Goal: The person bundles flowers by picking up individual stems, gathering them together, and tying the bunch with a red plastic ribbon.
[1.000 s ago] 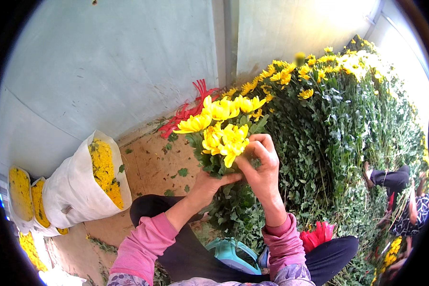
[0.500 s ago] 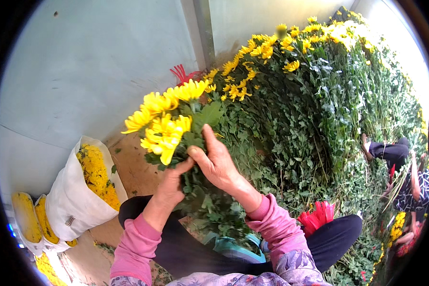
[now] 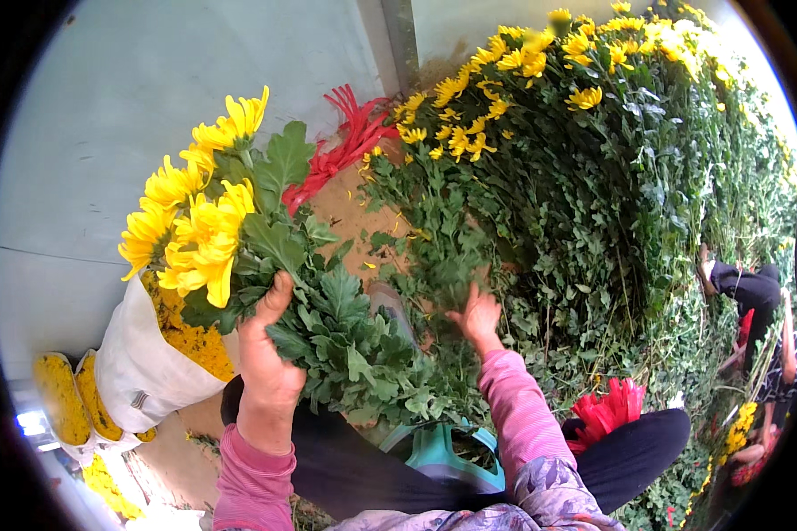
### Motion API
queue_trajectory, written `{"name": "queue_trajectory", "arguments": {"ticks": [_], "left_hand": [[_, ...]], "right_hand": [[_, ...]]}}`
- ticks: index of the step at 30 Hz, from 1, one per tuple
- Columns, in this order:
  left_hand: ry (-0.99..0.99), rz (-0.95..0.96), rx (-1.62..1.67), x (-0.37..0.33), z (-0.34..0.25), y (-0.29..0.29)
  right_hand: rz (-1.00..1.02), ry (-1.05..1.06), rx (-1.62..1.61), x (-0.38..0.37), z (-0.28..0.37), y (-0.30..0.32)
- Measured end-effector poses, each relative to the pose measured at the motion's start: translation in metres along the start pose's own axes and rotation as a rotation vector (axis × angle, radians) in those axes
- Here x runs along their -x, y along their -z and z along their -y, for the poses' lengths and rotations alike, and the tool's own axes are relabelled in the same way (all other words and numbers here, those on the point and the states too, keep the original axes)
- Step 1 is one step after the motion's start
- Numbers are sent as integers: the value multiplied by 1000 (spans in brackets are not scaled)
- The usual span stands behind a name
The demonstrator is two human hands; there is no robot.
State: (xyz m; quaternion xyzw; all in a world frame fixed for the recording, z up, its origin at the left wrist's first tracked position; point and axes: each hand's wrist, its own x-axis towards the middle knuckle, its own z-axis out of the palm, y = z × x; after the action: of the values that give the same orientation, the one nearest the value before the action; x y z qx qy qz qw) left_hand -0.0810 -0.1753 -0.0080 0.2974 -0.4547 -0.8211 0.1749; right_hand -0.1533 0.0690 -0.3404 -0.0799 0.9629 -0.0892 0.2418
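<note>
My left hand (image 3: 268,363) grips a bunch of yellow chrysanthemums (image 3: 205,232) by its leafy stems, with the blooms tilted up and to the left. My right hand (image 3: 476,316) reaches forward into the big heap of cut chrysanthemums (image 3: 593,177), its fingers among green stems and leaves; whether it holds a stem is hidden by foliage. Both arms wear pink sleeves.
Wrapped bunches in white paper (image 3: 146,372) lie at the left by a grey wall (image 3: 106,106). Red ties (image 3: 345,146) lie near the wall, more red ties (image 3: 607,409) by my right knee. A teal stool (image 3: 443,451) is under me. Another person (image 3: 753,292) sits at right.
My left hand has swung the bunch to the left and lifted it. My right hand let go of the bunch and reached forward into the flower heap.
</note>
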Motion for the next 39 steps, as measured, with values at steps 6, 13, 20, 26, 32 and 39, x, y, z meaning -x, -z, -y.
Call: {"name": "queue_trajectory", "arguments": {"ticks": [6,13,20,26,32,39], "left_hand": [[19,-62,70,3,-5,-8],[-35,-44,63,2,-5,-6],[-29,25,65,4,-9,-7],[-90,33,102,10,-14,-11],[-94,26,113,11,-16,-14],[-88,-21,93,5,-10,-2]], "right_hand": [[-235,57,-109,-4,17,-41],[-141,32,-263,-8,32,-29],[-505,291,-119,-26,-3,84],[-660,439,282,31,-66,220],[-359,387,498,79,-149,128],[-133,430,192,92,-140,60]]}}
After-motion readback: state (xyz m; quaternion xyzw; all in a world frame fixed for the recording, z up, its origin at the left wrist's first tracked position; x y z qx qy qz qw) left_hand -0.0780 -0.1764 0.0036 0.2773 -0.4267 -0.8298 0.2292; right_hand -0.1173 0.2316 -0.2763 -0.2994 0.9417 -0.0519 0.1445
